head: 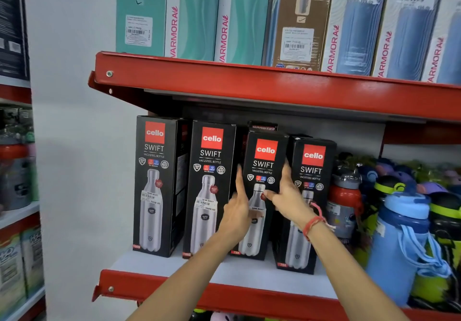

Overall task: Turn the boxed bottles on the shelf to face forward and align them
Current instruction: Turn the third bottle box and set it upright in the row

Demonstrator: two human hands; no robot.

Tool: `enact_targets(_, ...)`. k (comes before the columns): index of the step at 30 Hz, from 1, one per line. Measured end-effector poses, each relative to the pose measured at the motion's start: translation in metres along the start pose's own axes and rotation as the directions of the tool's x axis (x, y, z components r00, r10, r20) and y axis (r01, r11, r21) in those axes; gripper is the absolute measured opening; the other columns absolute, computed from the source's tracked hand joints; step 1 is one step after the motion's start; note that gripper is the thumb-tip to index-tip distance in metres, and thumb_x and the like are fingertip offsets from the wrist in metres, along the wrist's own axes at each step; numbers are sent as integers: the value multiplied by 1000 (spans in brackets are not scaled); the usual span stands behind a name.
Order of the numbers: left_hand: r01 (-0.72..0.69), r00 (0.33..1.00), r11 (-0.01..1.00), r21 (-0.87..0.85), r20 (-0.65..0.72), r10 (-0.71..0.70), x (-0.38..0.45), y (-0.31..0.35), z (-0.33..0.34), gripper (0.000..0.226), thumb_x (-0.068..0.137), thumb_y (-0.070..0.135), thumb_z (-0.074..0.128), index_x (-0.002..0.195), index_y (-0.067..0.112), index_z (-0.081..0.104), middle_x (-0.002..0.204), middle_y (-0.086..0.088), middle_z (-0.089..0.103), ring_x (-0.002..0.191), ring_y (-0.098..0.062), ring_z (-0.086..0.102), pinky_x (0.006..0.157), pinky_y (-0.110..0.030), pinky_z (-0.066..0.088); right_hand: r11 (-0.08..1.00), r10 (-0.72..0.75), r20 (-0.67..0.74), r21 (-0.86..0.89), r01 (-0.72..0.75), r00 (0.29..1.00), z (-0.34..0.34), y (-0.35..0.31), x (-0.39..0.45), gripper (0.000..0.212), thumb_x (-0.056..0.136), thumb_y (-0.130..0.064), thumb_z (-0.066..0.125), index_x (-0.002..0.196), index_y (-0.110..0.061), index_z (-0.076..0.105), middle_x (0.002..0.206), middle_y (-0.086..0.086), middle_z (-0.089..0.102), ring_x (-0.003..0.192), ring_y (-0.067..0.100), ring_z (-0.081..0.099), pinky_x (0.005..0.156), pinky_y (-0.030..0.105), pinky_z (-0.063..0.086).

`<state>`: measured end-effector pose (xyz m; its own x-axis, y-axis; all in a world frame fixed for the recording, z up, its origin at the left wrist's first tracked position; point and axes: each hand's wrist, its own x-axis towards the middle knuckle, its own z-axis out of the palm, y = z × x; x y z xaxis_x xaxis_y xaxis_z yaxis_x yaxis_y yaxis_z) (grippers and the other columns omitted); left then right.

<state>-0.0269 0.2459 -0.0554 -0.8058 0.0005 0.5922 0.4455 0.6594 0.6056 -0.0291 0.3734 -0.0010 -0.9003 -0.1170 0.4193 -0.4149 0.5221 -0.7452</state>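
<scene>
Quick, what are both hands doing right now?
Left hand: open, pressing flat against the left side of the third black cardboard Cello bottle box.
Right hand: holding that same box, thumb on its front.

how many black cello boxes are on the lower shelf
4: far left, second, third between left hand and right hand, fourth. Another box top peeks behind; more may be hidden.

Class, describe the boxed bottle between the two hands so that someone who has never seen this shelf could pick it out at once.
Find the lower red shelf and its row of four black Cello Swift boxes. Take the third box from the left. Unlike its neighbours, it has a left hand against one side and a right hand holding the other.
</scene>
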Motion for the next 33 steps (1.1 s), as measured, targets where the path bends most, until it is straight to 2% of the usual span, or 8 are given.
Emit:
enact_targets(9, 30, 997, 988, 149, 69, -41, 4, 10, -13, 103, 89, -6, 51, 142, 25, -31, 137, -28, 44, 96, -40, 62, 83, -44, 50, 997, 39, -82, -64, -44, 996, 7, -12, -2, 92, 91, -6, 53, 148, -28, -17, 146, 8, 44, 122, 25, 53, 102, 34, 40)
enact_targets(12, -22, 997, 989, 146, 70, 12, 2, 15, -35, 95, 90, 3, 57, 150, 19, -16, 138, -21, 46, 111, -36, 57, 92, -43, 48, 992, -46, -239, -128, 16, 970, 9, -28, -11, 83, 90, -5, 55, 151, -23, 2, 149, 12, 39, 123, 30, 53, 102, 41, 44)
enact_targets(16, -194, 966, 980, -37, -183, 184, -23, 1, -86, 47, 94, 19, 56, 139, 14, 43, 110, -6, 70, 97, -21, 66, 87, -42, 51, 964, -252, -496, -208, 168, 831, 38, -58, -35, 47, 84, -6, 57, 130, -17, 52, 128, 9, 54, 108, 23, 60, 90, 36, 51)
enact_targets(19, -212, 871, 977, -26, -459, 176, -44, -36, -118, 31, 95, 16, 53, 126, 11, 55, 115, -6, 65, 107, -22, 58, 96, -36, 45, 950, -294, -396, -17, 313, 870, 88, -73, -60, 32, 85, -1, 56, 112, -16, 63, 111, 5, 63, 90, 10, 64, 76, 11, 49)
enact_targets(21, -109, 838, 993, -40, -541, 70, -57, -65, -134, 38, 96, 17, 50, 133, 10, 48, 134, -12, 50, 125, -25, 43, 107, -26, 29, 951, -244, -239, 130, 280, 940, 125, -77, -71, 31, 89, -5, 56, 118, -15, 60, 117, 6, 64, 93, 5, 62, 80, 11, 50)
enact_targets(25, 211, 913, 917, -339, -268, -309, -74, -115, -154, 70, 90, 55, 21, 151, 24, 13, 158, -6, 15, 146, -22, 7, 114, -32, 6, 981, -29, 145, 192, 1, 989, 198, -75, -79, 61, 96, -27, 49, 150, -19, 20, 153, 6, 35, 134, 21, 42, 110, 27, 34)
enact_targets(27, 275, 942, 859, -432, -60, -331, -76, -137, -160, 76, 83, 62, 11, 150, 30, -7, 158, 11, -1, 149, -16, -3, 115, -33, 2, 990, 67, 245, 106, -96, 967, 227, -74, -78, 74, 96, -41, 43, 151, -25, -4, 160, 9, 15, 144, 26, 25, 115, 36, 24)
enact_targets(33, 346, 932, 839, -420, 257, -256, -87, -162, -170, 76, 68, 88, 4, 138, 62, -8, 161, 10, 5, 147, -20, 12, 120, -49, 13, 949, 188, 73, 241, -201, 979, 251, -79, -75, 78, 93, -50, 41, 147, -38, -15, 162, 7, 4, 146, 28, 16, 117, 46, 19)
